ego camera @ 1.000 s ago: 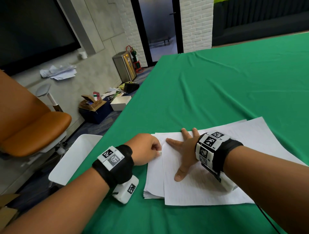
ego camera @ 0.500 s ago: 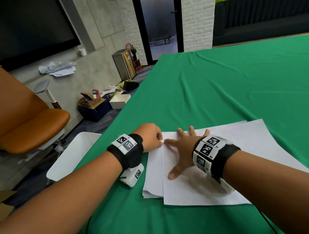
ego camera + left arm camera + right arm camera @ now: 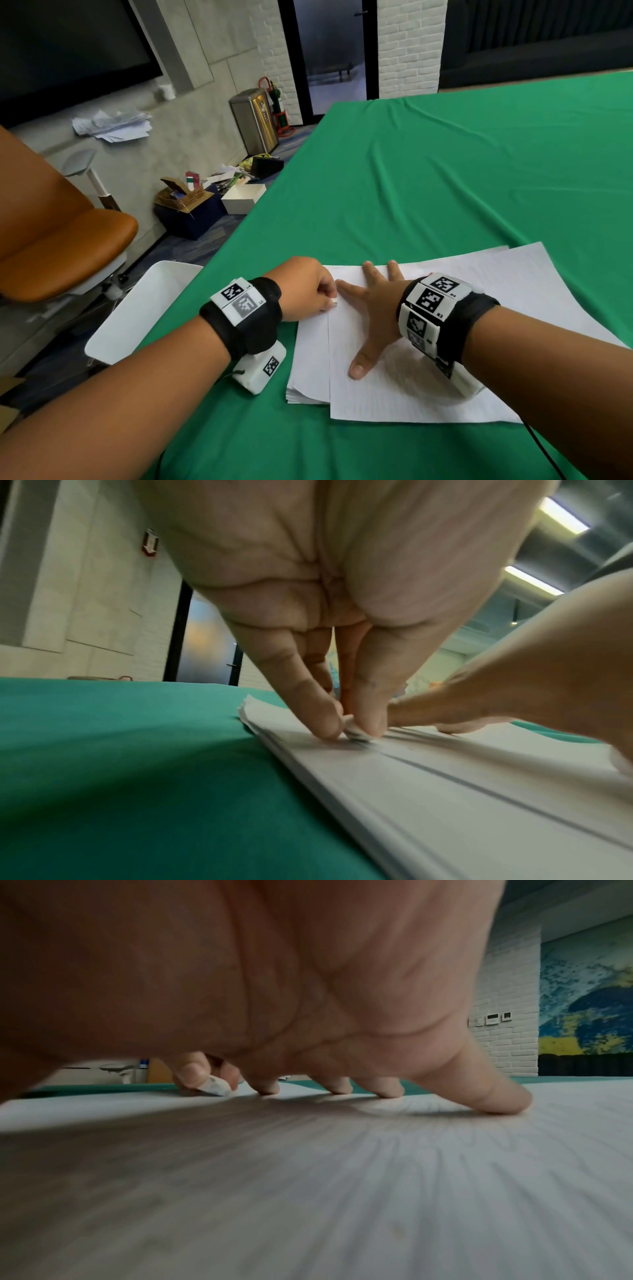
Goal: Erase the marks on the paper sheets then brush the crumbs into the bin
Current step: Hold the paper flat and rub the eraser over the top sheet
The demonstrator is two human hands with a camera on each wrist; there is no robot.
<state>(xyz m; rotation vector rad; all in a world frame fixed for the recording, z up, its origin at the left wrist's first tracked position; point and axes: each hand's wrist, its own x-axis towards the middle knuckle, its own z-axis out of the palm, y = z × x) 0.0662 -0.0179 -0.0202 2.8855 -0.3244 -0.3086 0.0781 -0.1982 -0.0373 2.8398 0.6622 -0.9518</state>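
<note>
Desk (image 3: 445, 178): covered in green cloth, carrying the items below.

Paper sheets (image 3: 428, 387): a white stack lying flat under both hands; the top sheet sits slightly askew over the lower ones, whose edges show on the side of the left hand.

Eraser (image 3: 334, 301): small white piece with a smudged grey face, pinched between thumb and fingertips of the left hand (image 3: 303, 289) and touching the paper just beside the index finger of the right hand. In the left wrist view the eraser (image 3: 354, 730) meets the sheet edge; in the right wrist view it (image 3: 215, 1087) shows beyond the spread fingers.

Right hand (image 3: 375, 311): released, fingers splayed and straight, pressing flat on the top sheet, thumb pointing back toward the person.

Bin (image 3: 144, 308): white rectangular tray, beyond the desk edge to the outer side of the left hand, lower than the desk surface.

Chair (image 3: 58, 240): orange seat, farther out past the bin.

Wrist bands: black, with printed square markers, one on each forearm.
</note>
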